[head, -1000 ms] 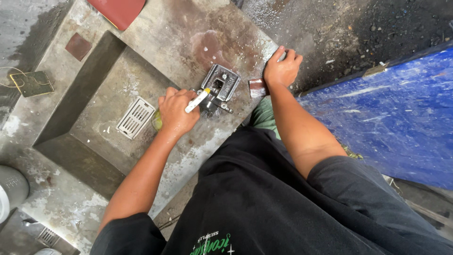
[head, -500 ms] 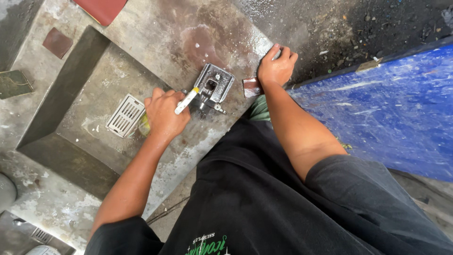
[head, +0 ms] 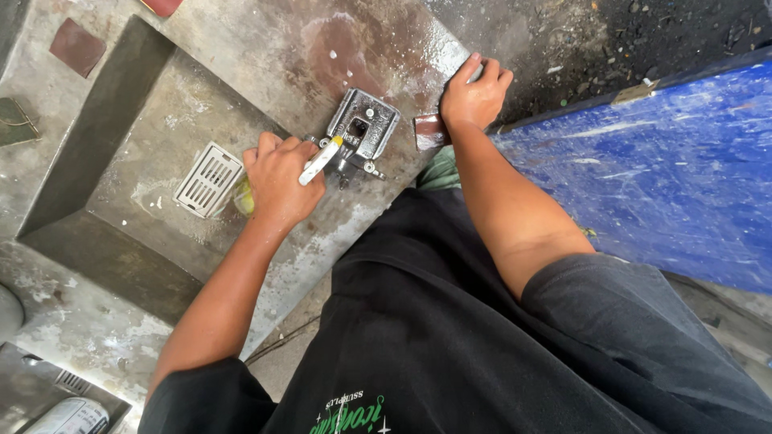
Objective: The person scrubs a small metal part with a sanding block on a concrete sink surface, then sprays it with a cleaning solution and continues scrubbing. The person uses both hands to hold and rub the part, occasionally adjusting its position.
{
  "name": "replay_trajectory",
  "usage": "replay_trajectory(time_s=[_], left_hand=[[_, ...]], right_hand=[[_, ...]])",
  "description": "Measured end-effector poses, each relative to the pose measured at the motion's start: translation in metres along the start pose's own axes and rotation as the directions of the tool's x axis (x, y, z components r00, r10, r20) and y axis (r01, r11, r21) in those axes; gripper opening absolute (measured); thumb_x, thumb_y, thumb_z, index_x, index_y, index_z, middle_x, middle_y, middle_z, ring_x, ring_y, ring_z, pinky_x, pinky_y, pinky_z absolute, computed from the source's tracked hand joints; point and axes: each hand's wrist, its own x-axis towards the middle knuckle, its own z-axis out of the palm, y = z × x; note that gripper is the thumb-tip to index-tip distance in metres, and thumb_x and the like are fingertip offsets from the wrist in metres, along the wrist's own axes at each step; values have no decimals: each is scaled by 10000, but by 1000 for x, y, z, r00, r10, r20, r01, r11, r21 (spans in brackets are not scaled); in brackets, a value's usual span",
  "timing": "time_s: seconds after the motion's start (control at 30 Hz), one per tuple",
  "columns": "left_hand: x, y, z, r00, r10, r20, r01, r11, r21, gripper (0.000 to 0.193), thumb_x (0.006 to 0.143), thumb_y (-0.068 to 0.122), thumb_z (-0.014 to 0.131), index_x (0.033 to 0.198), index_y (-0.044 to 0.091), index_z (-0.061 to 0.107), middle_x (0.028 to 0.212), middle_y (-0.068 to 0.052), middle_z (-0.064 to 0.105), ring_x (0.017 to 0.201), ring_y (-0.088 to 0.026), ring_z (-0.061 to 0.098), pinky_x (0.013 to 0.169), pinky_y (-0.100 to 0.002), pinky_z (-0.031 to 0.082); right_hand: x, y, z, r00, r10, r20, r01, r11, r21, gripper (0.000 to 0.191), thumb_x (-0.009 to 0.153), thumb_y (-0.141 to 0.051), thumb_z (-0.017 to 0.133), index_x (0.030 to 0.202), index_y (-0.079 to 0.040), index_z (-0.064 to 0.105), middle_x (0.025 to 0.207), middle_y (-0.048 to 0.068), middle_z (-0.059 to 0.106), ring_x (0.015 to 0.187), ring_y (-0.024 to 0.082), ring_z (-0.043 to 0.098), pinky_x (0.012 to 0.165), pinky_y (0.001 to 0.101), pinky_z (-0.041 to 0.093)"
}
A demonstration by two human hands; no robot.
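The left grip (head: 277,181) hides most of the white-handled tool (head: 318,161); its tip vanishes into the metal part (head: 366,128). A red tile (head: 163,6) is cropped at the top edge.

Below you the wet grey concrete slab (head: 241,48) carries a sunken square basin (head: 121,185), and a white slotted drain grate (head: 207,179) lies flat on the basin floor. Two dark reddish-brown tiles sit on the slab: one square tile (head: 76,47) near the upper left corner, one small tile (head: 429,130) at the slab's right edge. A blue paint-streaked panel (head: 667,177) runs along your right. Dark, debris-strewn ground (head: 579,40) lies beyond it. A white cylinder (head: 72,418) rests at lower left.
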Motion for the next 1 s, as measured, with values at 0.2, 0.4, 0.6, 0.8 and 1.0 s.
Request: replay_trajectory(time_s=[0.2,0.4,0.6,0.8,1.0], left_hand=[[0,4,-3,997,-54,63,50,997,57,192,750,145,672,892,139,801,873,-16,697,965,-295,542,802,-463,336],[6,5,-12,997,-54,63,51,998,48,183,757,145,659,872,150,801,875,1,719,969,-277,552,811,-464,338],[8,10,-10,994,-53,90,53,999,10,175,755,147,669,866,146,805,875,2,741,956,-261,560,811,-465,339],[15,16,-7,994,-73,80,75,997,-20,186,770,155,667,897,146,803,894,10,738,948,-260,565,804,-452,352],[23,17,-16,998,-32,57,33,999,-22,169,765,154,672,882,152,794,872,-8,721,966,-278,566,803,-455,362]], right_hand=[[0,-2,-3,1000,13,16,-13,1000,-8,360,991,-408,552,1032,-81,696,1147,179,601,984,411,654,819,509,513],[-1,-8,-2,1000,-4,-17,3,1000,-7,356,985,-398,571,1023,-69,701,1123,191,615,970,420,654,821,516,513],[-2,-6,0,999,-31,-35,31,999,9,352,992,-391,575,1022,-65,704,1119,193,618,973,418,658,841,509,523],[1,-7,-4,999,-32,-18,31,999,-9,334,986,-380,592,1012,-67,706,1109,205,616,963,430,648,822,523,513],[3,-16,-6,999,-33,-27,33,999,8,344,989,-387,586,1030,-67,706,1109,201,617,970,426,650,829,519,512]])
